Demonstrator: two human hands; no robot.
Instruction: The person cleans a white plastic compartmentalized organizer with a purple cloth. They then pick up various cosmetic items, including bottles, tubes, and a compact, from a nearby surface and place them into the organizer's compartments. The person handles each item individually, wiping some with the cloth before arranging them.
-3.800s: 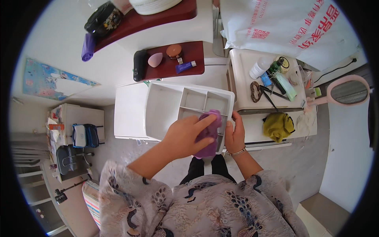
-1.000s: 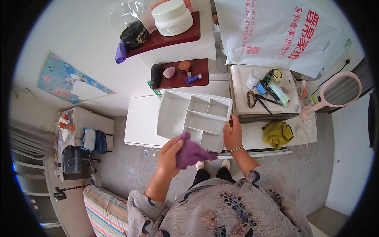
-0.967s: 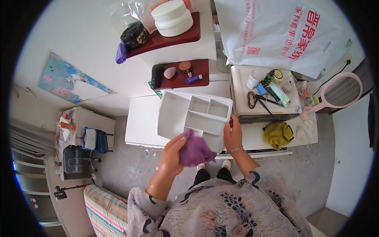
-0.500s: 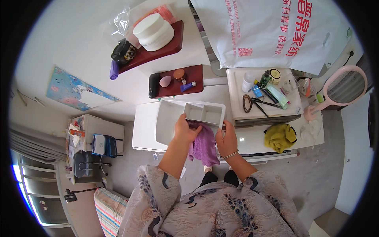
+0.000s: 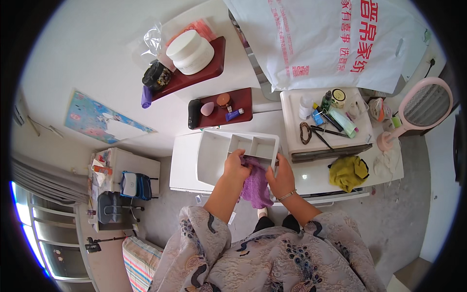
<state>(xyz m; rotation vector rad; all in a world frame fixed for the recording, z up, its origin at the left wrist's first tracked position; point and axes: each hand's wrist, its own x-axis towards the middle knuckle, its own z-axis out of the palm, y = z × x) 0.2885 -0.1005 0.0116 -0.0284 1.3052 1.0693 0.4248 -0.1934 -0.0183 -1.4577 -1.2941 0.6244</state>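
Note:
A white divided storage box [image 5: 210, 156] is tilted above the white dresser, one large compartment on its left and smaller ones along its right. My left hand [image 5: 237, 168] is closed on a purple cloth [image 5: 257, 191] at the box's near side, by the divider of the small compartments. The cloth hangs down between my hands. At the near right corner my right hand [image 5: 281, 179] grips the box wall, thumb toward me; some of its fingers are hidden.
On the right, a white drawer unit [image 5: 290, 100] carries tubes, jars and pencils. A yellow-green cloth [image 5: 348, 173] lies before it, near a pink electric swatter [image 5: 400, 129]. Dark red shelves [image 5: 247, 103] hold cosmetics on the wall. The white dresser top [image 5: 184, 168] extends left beneath the box.
The whole view has shifted slightly. My left hand has moved with the cloth a little along the box's near side, while my right hand keeps its hold at the corner.

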